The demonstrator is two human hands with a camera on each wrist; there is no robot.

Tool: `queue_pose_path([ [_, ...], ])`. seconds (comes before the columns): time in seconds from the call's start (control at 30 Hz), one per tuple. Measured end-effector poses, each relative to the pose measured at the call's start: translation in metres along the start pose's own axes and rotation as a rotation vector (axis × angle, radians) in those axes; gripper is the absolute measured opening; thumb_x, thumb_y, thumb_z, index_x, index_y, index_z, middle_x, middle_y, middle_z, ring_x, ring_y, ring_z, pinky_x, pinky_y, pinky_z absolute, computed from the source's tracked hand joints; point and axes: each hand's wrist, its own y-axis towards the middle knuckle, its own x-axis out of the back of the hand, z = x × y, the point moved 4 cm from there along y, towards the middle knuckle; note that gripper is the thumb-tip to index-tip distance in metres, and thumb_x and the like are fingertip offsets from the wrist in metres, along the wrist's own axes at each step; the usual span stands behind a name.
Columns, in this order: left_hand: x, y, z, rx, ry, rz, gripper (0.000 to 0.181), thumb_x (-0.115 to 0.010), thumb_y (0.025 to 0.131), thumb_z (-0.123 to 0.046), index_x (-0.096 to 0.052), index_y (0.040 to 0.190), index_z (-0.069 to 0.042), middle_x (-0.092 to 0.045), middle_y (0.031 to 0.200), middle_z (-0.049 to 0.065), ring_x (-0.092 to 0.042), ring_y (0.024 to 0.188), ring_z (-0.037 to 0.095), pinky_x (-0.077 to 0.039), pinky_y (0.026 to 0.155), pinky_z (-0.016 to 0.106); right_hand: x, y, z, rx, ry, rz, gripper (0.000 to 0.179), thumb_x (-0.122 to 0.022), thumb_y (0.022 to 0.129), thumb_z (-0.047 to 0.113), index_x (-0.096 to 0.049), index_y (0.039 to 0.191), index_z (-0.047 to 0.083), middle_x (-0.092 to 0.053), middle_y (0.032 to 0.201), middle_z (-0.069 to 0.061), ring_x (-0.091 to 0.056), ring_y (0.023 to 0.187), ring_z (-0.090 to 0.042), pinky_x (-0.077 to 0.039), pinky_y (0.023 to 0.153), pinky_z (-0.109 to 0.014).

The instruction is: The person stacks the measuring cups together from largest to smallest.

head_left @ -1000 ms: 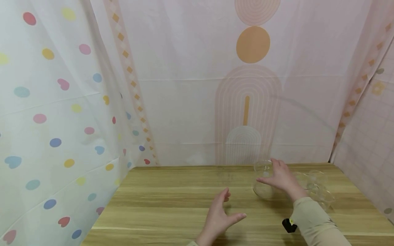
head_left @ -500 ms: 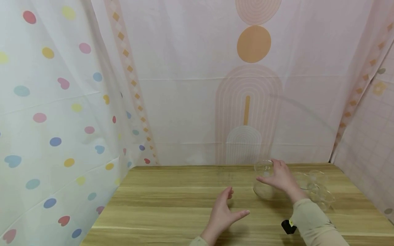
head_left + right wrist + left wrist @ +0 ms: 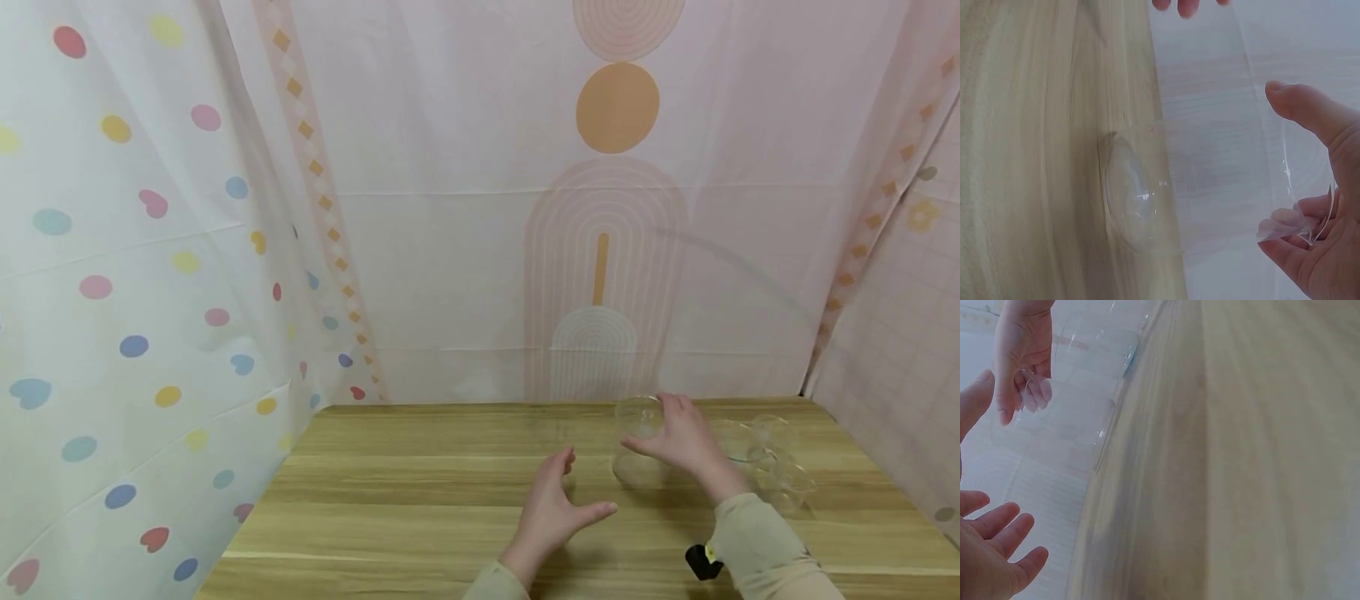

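A clear cylindrical beaker (image 3: 636, 473) stands upright toward the back of the wooden table. My right hand (image 3: 684, 442) grips its upper part, fingers at the rim on the far side and thumb at the near side. In the right wrist view the beaker (image 3: 1141, 194) shows a rounded base and a pointed lip close to the fingers (image 3: 1285, 225). My left hand (image 3: 551, 510) hovers to the left and nearer to me, thumb and fingers spread, holding nothing. Seen from the left wrist, the beaker (image 3: 1079, 425) lies beyond that open hand.
Several other clear vessels (image 3: 783, 483) are grouped right of my right hand, partly behind its forearm. A black piece with a yellow mark (image 3: 702, 562) is at the right sleeve. Patterned curtains (image 3: 450, 292) hang behind and beside the table (image 3: 390, 500).
My left hand has moved right and slightly away from me, toward the beaker. The right hand and the beaker have shifted slightly left and nearer.
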Motion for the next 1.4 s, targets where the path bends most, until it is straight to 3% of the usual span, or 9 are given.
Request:
queue_pose_path([
  [0.5, 0.004, 0.017, -0.005, -0.004, 0.004, -0.005, 0.098, -0.089, 0.070, -0.044, -0.043, 0.146, -0.003, -0.052, 0.139, 0.014, -0.049, 0.127, 0.031, -0.042, 0.101, 0.051, 0.007, -0.007, 0.029, 0.055, 0.049, -0.013, 0.100, -0.086, 0.070, 0.047, -0.043, 0.133, -0.018, -0.053, 0.122, -0.035, -0.051, 0.113, -0.050, -0.043, 0.093, -0.061],
  [0.83, 0.004, 0.019, -0.008, -0.061, 0.007, -0.024, 0.109, -0.093, 0.065, -0.038, -0.035, 0.150, 0.000, -0.043, 0.149, 0.018, -0.039, 0.136, 0.037, -0.035, 0.107, 0.054, 0.006, -0.018, 0.051, 0.116, 0.094, -0.040, 0.098, -0.089, 0.067, 0.046, -0.046, 0.133, -0.013, -0.058, 0.111, -0.023, -0.057, 0.099, -0.037, -0.049, 0.084, -0.055],
  [1.1, 0.001, 0.019, -0.007, -0.056, -0.077, 0.008, 0.118, -0.095, 0.063, -0.033, -0.025, 0.156, -0.009, -0.036, 0.154, 0.012, -0.032, 0.141, 0.034, -0.031, 0.110, 0.054, -0.001, -0.025, 0.066, 0.181, 0.126, -0.053, 0.094, -0.091, 0.067, 0.041, -0.047, 0.131, -0.012, -0.058, 0.112, -0.022, -0.058, 0.099, -0.037, -0.050, 0.082, -0.052],
  [1.4, 0.002, 0.019, -0.005, -0.110, -0.172, -0.012, 0.111, -0.094, 0.066, -0.023, -0.029, 0.154, -0.010, -0.045, 0.148, 0.013, -0.041, 0.135, 0.032, -0.033, 0.109, 0.053, -0.012, -0.031, 0.071, 0.171, 0.155, -0.041, 0.097, -0.091, 0.066, 0.040, -0.046, 0.134, -0.012, -0.059, 0.113, -0.020, -0.058, 0.099, -0.034, -0.049, 0.083, -0.049],
])
